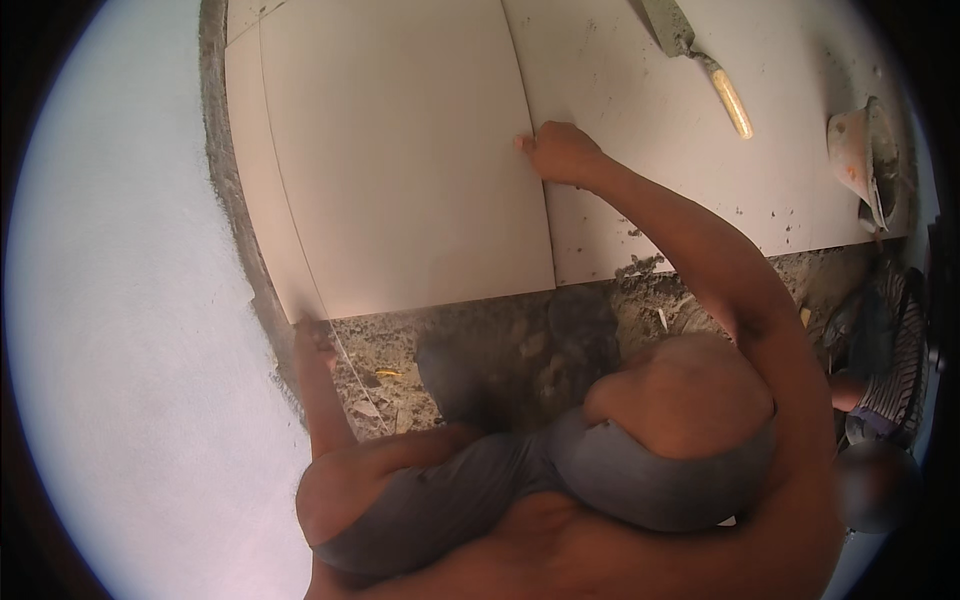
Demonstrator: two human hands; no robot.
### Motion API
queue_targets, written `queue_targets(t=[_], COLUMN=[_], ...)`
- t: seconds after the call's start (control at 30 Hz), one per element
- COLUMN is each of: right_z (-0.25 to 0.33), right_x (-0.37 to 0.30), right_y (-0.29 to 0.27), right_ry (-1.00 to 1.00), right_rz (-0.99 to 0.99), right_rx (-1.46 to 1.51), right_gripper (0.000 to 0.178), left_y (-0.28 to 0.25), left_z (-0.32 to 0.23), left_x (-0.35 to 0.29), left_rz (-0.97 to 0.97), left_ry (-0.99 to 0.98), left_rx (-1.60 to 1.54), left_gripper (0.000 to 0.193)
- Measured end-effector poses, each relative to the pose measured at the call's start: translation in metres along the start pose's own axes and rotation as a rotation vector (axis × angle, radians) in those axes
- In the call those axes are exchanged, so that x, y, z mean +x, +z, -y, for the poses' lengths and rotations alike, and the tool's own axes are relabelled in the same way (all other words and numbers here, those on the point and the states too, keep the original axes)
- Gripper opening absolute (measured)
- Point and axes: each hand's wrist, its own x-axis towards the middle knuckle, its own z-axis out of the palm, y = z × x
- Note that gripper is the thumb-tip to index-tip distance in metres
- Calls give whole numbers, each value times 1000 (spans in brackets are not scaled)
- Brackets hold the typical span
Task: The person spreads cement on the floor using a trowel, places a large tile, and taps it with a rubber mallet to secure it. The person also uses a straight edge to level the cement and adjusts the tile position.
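My right hand is curled into a fist over the joint between two large pale tiles, with a fingertip poking out to the left. Nothing shows in it. Beneath its left side lies the left tile; the other tile is spotted with grey mortar. Low on the left, my left hand is at the near-left corner of the left tile. It is dark and blurred, so its fingers are hard to read. A thin string runs past that corner along the tile's left side.
A trowel with a wooden handle lies on the right tile. Farther right, a mortar-stained bowl-like container is tipped on its side. A white wall rises on the left. Rough mortar bed lies before my knees. Part of another person shows at right.
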Motion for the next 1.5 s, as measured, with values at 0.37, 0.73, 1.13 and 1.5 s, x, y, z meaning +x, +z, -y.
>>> queue_targets(t=[0.37, 0.73, 1.13, 1.5], right_z=[2, 92, 129, 136], right_x=[-11, 134, 172, 159], right_y=[-7, -88, -87, -88], right_ry=[-77, -509, -383, -352], right_rz=[-111, -795, -761, -644], right_rx=[-231, -552, -662, -561], right_gripper=[43, 67, 84, 85], left_y=[-8, -30, 260, 305], left_z=[4, 3, -161, -181], left_x=[20, 33, -14, -17], left_rz=[-97, -55, -145, -189], left_ry=[-36, 54, 1553, 1270], left_rx=[95, 279, 1142, 1211], left_gripper=[25, 38, 98, 118])
